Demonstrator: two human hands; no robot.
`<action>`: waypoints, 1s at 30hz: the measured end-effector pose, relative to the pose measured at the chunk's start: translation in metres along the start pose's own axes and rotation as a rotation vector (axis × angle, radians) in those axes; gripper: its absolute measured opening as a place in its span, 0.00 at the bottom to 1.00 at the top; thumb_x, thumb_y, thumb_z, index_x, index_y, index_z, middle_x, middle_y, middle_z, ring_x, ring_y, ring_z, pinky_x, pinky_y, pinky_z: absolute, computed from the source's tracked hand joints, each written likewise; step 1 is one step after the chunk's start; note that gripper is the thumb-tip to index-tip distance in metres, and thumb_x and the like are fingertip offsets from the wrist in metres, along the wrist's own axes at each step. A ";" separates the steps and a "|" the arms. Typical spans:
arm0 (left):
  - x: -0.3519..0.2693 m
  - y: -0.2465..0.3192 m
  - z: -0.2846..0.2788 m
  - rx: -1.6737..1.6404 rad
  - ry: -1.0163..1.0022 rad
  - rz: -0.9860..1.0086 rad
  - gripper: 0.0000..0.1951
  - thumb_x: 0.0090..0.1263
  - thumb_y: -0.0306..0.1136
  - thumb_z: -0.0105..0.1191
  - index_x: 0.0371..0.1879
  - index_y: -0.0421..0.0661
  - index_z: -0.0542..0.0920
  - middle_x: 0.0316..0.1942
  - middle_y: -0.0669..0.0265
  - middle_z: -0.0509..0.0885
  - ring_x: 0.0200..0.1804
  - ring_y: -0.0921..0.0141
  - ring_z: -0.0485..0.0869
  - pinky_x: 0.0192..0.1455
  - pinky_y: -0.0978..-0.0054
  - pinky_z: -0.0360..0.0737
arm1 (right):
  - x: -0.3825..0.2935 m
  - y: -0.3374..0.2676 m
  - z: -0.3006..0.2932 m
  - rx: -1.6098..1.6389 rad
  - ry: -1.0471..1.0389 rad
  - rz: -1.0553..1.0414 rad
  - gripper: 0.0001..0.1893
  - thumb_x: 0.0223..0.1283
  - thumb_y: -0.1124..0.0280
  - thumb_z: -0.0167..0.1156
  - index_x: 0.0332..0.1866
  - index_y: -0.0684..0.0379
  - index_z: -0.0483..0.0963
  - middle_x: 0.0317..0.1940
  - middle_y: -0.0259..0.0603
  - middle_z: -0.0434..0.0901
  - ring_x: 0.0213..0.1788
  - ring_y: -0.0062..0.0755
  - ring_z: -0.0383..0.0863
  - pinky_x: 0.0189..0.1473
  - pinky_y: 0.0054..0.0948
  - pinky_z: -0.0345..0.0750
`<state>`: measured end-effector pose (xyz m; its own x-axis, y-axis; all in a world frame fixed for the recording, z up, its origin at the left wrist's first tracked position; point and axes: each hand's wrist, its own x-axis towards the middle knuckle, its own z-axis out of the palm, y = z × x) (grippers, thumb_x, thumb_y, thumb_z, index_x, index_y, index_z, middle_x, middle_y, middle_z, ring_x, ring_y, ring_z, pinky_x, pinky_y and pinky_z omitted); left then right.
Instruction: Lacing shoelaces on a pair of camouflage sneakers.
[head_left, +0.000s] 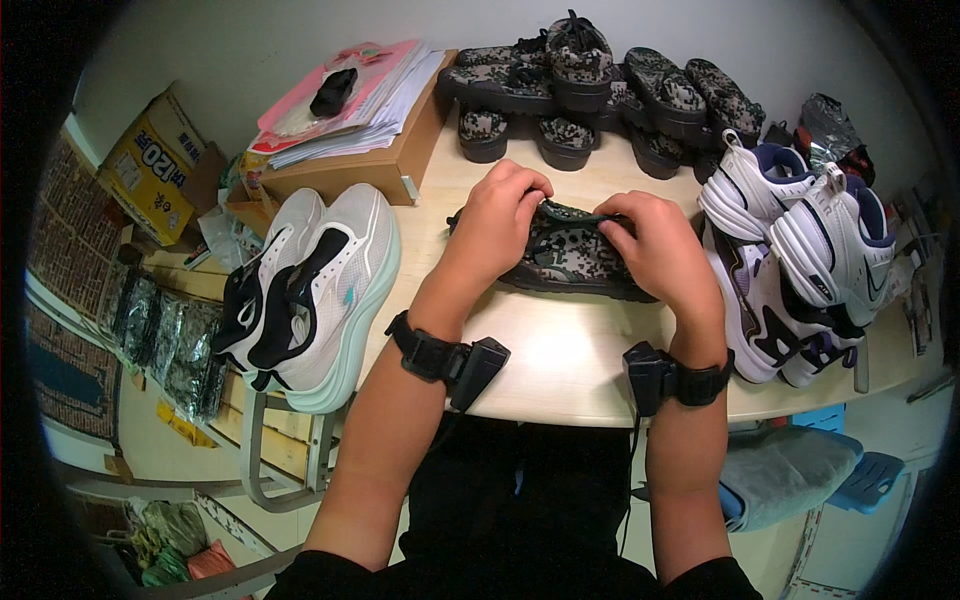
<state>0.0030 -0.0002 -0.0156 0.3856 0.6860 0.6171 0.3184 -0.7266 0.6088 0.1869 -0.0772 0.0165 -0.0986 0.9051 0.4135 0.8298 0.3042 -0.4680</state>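
Observation:
On the pale wooden table before me lies a camouflage shoe (577, 251) with a dark sole, on its side or tilted; which one I cannot tell. My left hand (510, 217) pinches the edge of its upper with thumb and fingertips. Opposite it, my right hand (645, 240) grips the same fabric edge farther right, the fingers partly hiding the shoe. The edge stretches between both hands. Each wrist wears a black strap with a small black device.
Camouflage shoes (581, 67) are stacked along the wall. Pale mesh sneakers (352, 270) stand at left, near a cardboard box (360, 176) topped with papers (390, 120). White Nike sneakers (825, 232) are piled at right. A grey cloth (795, 472) covers a seat below the table edge.

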 end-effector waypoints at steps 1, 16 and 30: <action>0.000 0.000 0.001 0.016 -0.003 0.018 0.04 0.66 0.23 0.50 0.36 0.38 0.79 0.34 0.57 0.77 0.38 0.60 0.79 0.43 0.70 0.75 | 0.000 0.000 0.000 -0.001 0.001 0.001 0.08 0.54 0.76 0.61 0.39 0.67 0.78 0.34 0.52 0.81 0.37 0.50 0.80 0.43 0.35 0.75; 0.001 0.001 0.004 0.049 -0.026 0.126 0.07 0.62 0.16 0.49 0.36 0.37 0.79 0.36 0.56 0.76 0.39 0.58 0.78 0.44 0.68 0.75 | -0.001 0.000 0.002 -0.029 -0.006 0.000 0.07 0.55 0.75 0.59 0.39 0.62 0.80 0.34 0.53 0.80 0.39 0.53 0.79 0.45 0.41 0.75; 0.003 0.004 0.002 0.033 -0.023 0.178 0.08 0.58 0.15 0.53 0.35 0.37 0.81 0.34 0.56 0.81 0.38 0.58 0.82 0.43 0.67 0.78 | 0.000 -0.004 0.005 0.006 0.038 0.046 0.07 0.56 0.73 0.59 0.38 0.62 0.80 0.33 0.53 0.80 0.39 0.53 0.79 0.44 0.42 0.75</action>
<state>0.0069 -0.0008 -0.0126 0.4575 0.5459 0.7019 0.2718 -0.8374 0.4742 0.1813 -0.0771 0.0147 -0.0392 0.9062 0.4210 0.8295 0.2644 -0.4919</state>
